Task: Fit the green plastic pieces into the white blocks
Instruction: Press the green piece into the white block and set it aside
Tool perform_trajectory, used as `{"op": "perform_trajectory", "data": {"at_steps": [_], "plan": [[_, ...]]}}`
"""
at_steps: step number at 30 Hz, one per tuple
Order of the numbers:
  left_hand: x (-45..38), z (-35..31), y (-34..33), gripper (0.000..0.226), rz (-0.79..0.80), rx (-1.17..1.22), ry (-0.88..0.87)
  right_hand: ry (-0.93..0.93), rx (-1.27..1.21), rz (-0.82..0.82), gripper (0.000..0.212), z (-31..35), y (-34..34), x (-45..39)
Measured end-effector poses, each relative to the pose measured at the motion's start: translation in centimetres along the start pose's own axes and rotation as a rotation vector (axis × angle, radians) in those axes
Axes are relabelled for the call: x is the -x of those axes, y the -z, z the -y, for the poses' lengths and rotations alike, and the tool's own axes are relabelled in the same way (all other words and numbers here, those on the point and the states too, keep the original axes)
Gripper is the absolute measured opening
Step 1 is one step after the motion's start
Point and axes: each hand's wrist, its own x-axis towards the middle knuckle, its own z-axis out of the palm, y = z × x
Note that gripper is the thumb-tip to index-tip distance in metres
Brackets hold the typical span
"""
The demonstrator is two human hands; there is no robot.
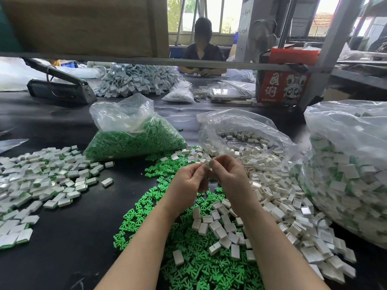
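My left hand and my right hand meet above the black table, fingertips together, pinching one small white block between them. Whether a green piece is in it is hidden by my fingers. Loose green plastic pieces lie in a heap under my forearms, with white blocks scattered on top. More white blocks spread to the right. A pile of blocks with green showing at their edges lies on the left.
A clear bag of green pieces stands behind the heap. An open bag of white blocks and a large full bag sit right. Another person works across the table, near a red box and a grey tool.
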Motion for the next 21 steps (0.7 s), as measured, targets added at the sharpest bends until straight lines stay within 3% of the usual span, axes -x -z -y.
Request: {"op": "perform_trajectory", "data": {"at_steps": [5, 13, 21], "plan": [[-0.1, 0.2, 0.0, 0.031, 0.004, 0.007, 0.018, 0.134, 0.393, 0.019, 0.020, -0.6, -0.1, -0.1], [0.0, 0.3, 0.1, 0.029, 0.006, -0.008, 0.064, 0.212, 0.507, 0.093, 0.026, -1.3, -0.1, 0.1], [-0.2, 1.0, -0.6, 0.026, -0.018, -0.117, 0.065, 0.153, 0.660, 0.136, 0.034, -1.4, -0.3, 0.4]]}}
